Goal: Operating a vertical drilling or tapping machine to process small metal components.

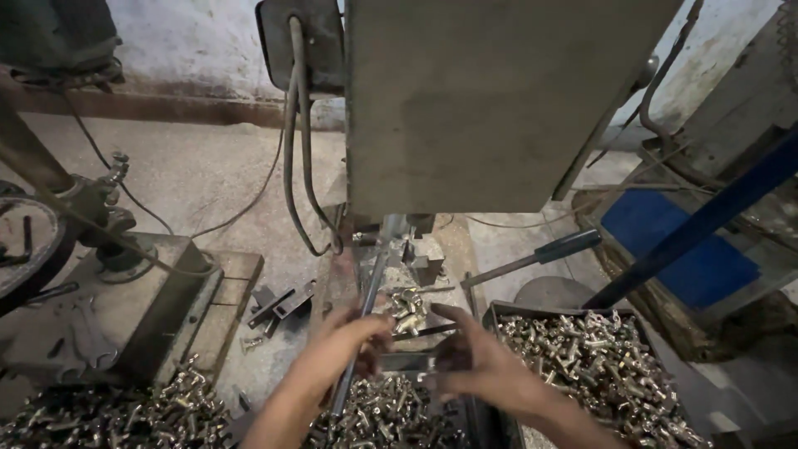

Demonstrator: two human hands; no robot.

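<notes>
My left hand (345, 337) wraps its grip around the steel rod (359, 333) mid-length; stiff, heavy, oily-slick. My right hand (470, 362), fingers spread, hovers just beside it over small metal fittings (391, 416).

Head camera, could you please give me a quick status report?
Left hand wrapped on metal rod. Right hand open, beside small metal block. Tray of shiny parts at right.

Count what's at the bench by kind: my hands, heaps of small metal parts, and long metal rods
Hands: 2, left hand, right hand
Heaps of small metal parts: 3
Long metal rods: 1
Total: 6
</notes>
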